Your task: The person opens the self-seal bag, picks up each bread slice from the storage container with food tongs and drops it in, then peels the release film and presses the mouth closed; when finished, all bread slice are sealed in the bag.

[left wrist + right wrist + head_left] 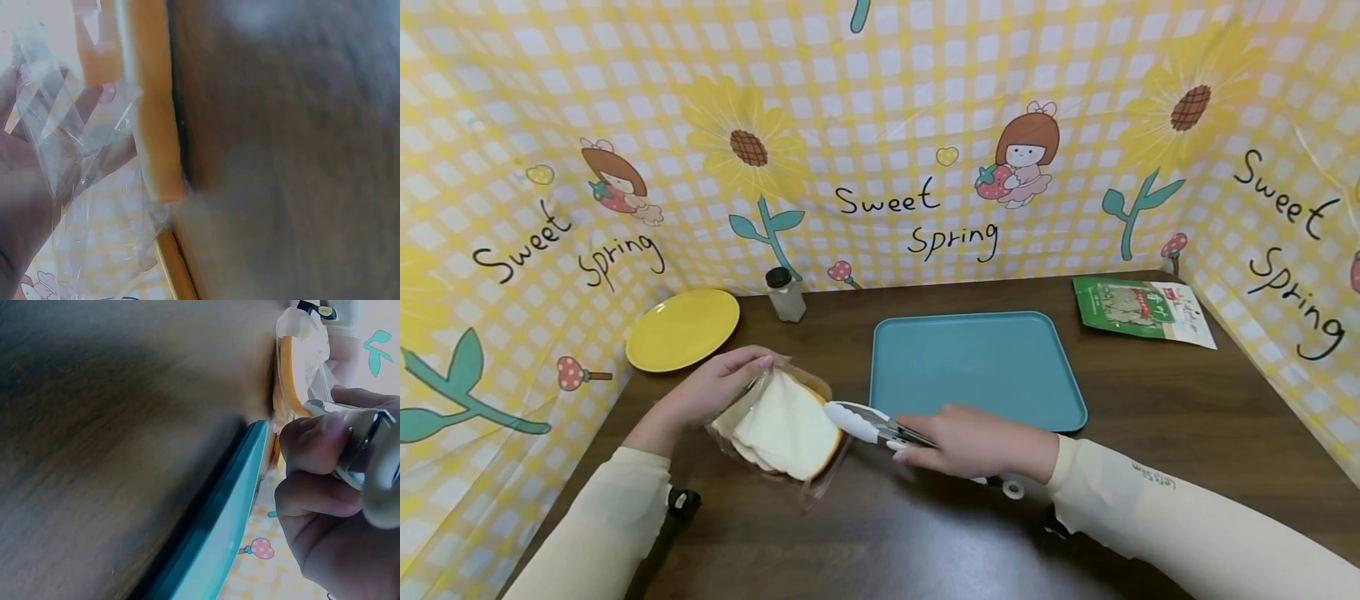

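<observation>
Several slices of white bread (788,427) lie in a clear plastic bag (752,400) on the dark wooden table (925,533). My left hand (718,387) holds the bag's open edge, the film (69,144) draped over its fingers (103,94), with the bread crust (153,112) beside them. My right hand (973,442) grips a pair of white-tipped metal tongs (865,422), whose tips rest against the bread's right edge. In the right wrist view the fingers (312,444) curl round the tongs (369,456) above the teal tray's rim (225,531).
A teal tray (976,367) lies behind the right hand. At the back stand a yellow plate (682,328), a small shaker jar (786,294) and a green packet (1138,307). A yellow checked backdrop walls three sides.
</observation>
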`<state>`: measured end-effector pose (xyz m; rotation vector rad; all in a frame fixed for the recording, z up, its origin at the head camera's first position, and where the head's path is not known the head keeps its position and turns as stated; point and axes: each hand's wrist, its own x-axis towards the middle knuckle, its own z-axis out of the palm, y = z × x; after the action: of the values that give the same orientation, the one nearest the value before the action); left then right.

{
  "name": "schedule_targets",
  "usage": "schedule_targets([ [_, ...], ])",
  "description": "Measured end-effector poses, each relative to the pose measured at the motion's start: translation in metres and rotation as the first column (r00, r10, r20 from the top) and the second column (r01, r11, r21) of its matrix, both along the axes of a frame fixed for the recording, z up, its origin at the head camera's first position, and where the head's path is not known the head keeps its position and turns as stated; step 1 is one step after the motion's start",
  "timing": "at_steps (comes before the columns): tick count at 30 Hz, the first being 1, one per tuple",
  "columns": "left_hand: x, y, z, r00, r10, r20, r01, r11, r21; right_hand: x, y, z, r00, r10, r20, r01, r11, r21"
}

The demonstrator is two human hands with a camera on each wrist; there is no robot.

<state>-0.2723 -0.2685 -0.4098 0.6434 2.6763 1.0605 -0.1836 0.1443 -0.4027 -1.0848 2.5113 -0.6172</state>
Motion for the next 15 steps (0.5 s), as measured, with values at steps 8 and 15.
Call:
schedule_targets([
  [8, 0.000, 0.006, -0.001, 0.998, -0.016, 0.065, 0.012, 0.998, 0.063, -0.004, 0.000, -0.001, 0.994, -0.019, 0.110, 0.028, 0.997, -0.075],
  [15, 0.001, 0.009, 0.001, 0.998, -0.007, 0.062, 0.004, 0.998, 0.056, 0.000, -0.009, -0.002, 0.906, -0.083, 0.416, 0.171, 0.969, -0.177],
])
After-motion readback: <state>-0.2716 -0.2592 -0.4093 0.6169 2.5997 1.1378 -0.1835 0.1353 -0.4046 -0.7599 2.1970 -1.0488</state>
